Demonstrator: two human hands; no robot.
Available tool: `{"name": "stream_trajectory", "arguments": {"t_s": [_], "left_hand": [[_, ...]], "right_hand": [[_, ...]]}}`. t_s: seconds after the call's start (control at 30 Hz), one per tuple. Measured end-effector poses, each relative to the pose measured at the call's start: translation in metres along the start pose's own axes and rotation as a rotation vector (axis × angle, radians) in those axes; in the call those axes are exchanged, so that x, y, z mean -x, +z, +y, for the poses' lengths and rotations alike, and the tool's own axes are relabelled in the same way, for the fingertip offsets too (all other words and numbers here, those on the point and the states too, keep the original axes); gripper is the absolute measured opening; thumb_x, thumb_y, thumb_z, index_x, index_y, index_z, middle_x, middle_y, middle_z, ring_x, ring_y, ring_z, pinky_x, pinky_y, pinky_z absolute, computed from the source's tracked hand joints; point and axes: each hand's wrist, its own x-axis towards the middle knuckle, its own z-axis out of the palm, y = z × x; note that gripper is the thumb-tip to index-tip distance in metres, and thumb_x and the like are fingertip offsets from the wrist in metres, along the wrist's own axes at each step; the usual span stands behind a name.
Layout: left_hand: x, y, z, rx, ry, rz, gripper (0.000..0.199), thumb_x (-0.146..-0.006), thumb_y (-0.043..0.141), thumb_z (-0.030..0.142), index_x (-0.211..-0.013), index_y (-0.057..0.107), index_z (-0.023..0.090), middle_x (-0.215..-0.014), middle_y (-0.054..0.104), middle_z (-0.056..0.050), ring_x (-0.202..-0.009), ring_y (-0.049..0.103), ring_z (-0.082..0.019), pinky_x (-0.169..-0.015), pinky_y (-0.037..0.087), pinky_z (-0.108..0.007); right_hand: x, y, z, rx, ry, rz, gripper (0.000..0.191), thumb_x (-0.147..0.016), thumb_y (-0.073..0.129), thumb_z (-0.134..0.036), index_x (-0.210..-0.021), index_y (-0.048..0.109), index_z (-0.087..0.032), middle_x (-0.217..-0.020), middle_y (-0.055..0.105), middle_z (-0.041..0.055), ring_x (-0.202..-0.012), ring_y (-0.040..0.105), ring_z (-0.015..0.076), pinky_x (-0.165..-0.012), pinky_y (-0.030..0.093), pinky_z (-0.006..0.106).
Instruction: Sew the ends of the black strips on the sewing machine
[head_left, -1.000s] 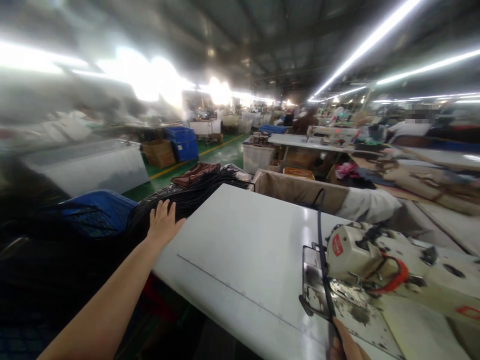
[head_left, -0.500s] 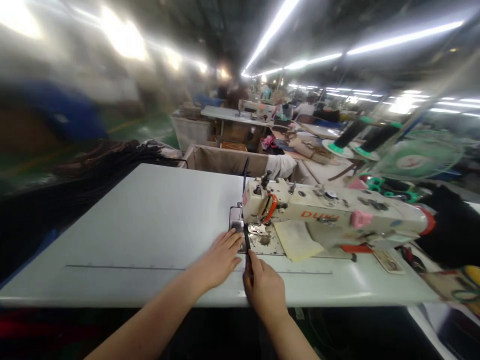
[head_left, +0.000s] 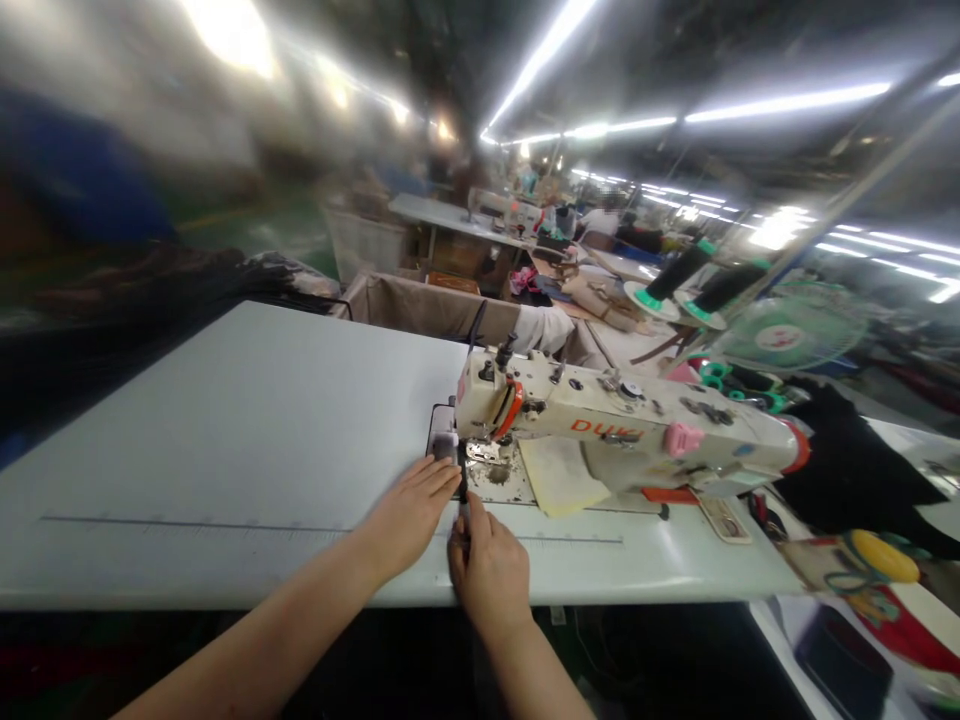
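A narrow black strip (head_left: 463, 482) runs from under the presser-foot end of a white sewing machine (head_left: 637, 410) toward the table's front edge. My left hand (head_left: 409, 512) lies flat with fingers stretched out, its fingertips at the strip's left side by the metal plate. Just nearer to me, my right hand (head_left: 495, 570) has thumb and fingers closed on the strip; the part inside the hand is hidden. A pale yellow cloth (head_left: 561, 475) lies on the machine bed, right of the needle area.
The white table (head_left: 262, 420) has a printed ruler line along its front. Behind it stands a cloth-lined bin (head_left: 427, 310). Black thread cones (head_left: 679, 275) and a green fan (head_left: 787, 330) are at the right. Dark material (head_left: 855, 460) lies beyond the machine's right end.
The whole view has shifted, so the machine, table and hands appear further left. Both hands keep nearly the same place at the strip.
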Motion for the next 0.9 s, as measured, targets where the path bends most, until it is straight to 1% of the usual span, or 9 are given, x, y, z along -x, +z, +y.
{"name": "stream_trajectory", "arguments": {"t_s": [0.2,0.33,0.43,0.57,0.67,0.8,0.9], "left_hand": [[-0.002,-0.001,0.001,-0.036,-0.013,-0.012,0.048,-0.096,0.040,0.006,-0.139,0.059,0.012,-0.148,0.060,-0.009,-0.140,0.053,-0.022,-0.123,0.035,-0.043],[-0.004,-0.001,-0.001,-0.031,-0.023,-0.027,0.046,-0.098,0.040,0.009,-0.141,0.058,0.012,-0.151,0.058,-0.008,-0.143,0.049,-0.023,-0.124,0.032,-0.042],[-0.005,0.000,-0.004,0.001,-0.057,-0.049,0.045,-0.100,0.041,0.011,-0.142,0.057,0.015,-0.152,0.056,-0.007,-0.146,0.046,-0.023,-0.125,0.030,-0.044],[-0.007,0.001,-0.006,0.037,-0.112,-0.098,0.045,-0.101,0.040,0.012,-0.143,0.056,0.019,-0.154,0.054,-0.005,-0.149,0.042,-0.022,-0.126,0.028,-0.046],[-0.010,0.000,-0.007,0.037,-0.137,-0.130,0.046,-0.102,0.039,0.013,-0.145,0.054,0.021,-0.156,0.053,-0.004,-0.150,0.040,-0.024,-0.126,0.027,-0.050],[-0.017,-0.004,-0.010,0.036,-0.177,-0.171,0.047,-0.102,0.041,0.015,-0.145,0.054,0.025,-0.156,0.053,-0.003,-0.151,0.037,-0.028,-0.125,0.027,-0.057],[-0.023,-0.005,-0.012,0.044,-0.214,-0.170,0.048,-0.100,0.042,0.013,-0.144,0.056,0.028,-0.153,0.055,-0.004,-0.150,0.038,-0.030,-0.124,0.029,-0.061]], "right_hand": [[0.003,0.002,0.002,0.014,-0.009,-0.013,0.051,-0.084,0.057,-0.013,-0.134,0.056,-0.014,-0.094,0.074,0.0074,-0.078,0.069,0.0231,-0.068,0.051,0.031],[0.004,0.005,0.003,0.011,-0.015,-0.025,0.050,-0.082,0.058,-0.012,-0.132,0.057,-0.015,-0.095,0.074,0.0068,-0.080,0.068,0.0226,-0.070,0.050,0.031],[0.004,0.006,0.003,0.014,-0.017,-0.010,0.050,-0.080,0.059,-0.011,-0.130,0.058,-0.016,-0.095,0.074,0.0066,-0.080,0.068,0.0228,-0.070,0.050,0.031],[0.004,0.004,0.003,0.014,-0.020,-0.031,0.050,-0.081,0.058,-0.010,-0.131,0.058,-0.016,-0.093,0.073,0.0062,-0.079,0.067,0.0223,-0.069,0.049,0.031],[0.004,0.002,0.003,0.017,-0.028,-0.030,0.048,-0.083,0.058,-0.011,-0.131,0.058,-0.016,-0.094,0.073,0.0071,-0.079,0.067,0.0216,-0.069,0.049,0.030],[0.005,0.001,0.002,0.009,-0.035,-0.026,0.049,-0.084,0.057,-0.012,-0.132,0.057,-0.016,-0.093,0.073,0.0069,-0.079,0.066,0.0211,-0.069,0.048,0.029],[0.005,0.001,0.002,0.004,-0.031,-0.026,0.050,-0.083,0.056,-0.011,-0.133,0.057,-0.015,-0.091,0.072,0.0069,-0.079,0.065,0.0210,-0.069,0.048,0.029]]}}
